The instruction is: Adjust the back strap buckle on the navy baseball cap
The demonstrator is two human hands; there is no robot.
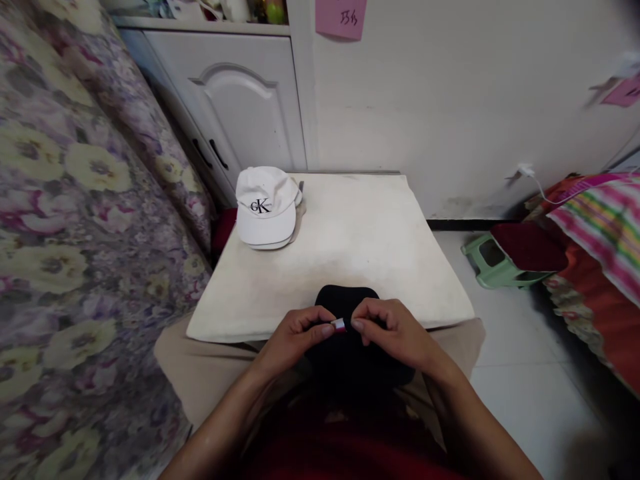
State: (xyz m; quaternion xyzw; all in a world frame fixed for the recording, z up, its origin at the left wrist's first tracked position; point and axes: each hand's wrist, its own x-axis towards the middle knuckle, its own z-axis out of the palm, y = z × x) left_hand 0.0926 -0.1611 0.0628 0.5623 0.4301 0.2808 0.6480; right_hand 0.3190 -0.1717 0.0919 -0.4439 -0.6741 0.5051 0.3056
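A black cap point(347, 294), its rounded brim pointing away from me, lies partly on the table's near edge and partly over my lap. My left hand point(300, 333) pinches a small white-and-red tag or strap end point(339, 325) at the middle of the cap. Close to its right, my right hand point(387, 328) has thumb and forefinger pressed together over the black fabric; what lies between them is too small to make out. Farther back on the left stands a white cap point(265, 207) with dark letters on its front, apart from both hands.
The cream-covered table point(370, 233) reaches back to the wall. A white cabinet point(250, 100) and a floral curtain point(90, 253) border the left. On the right are a green stool point(493, 263) with a dark red top and a bed with a striped cover point(605, 227).
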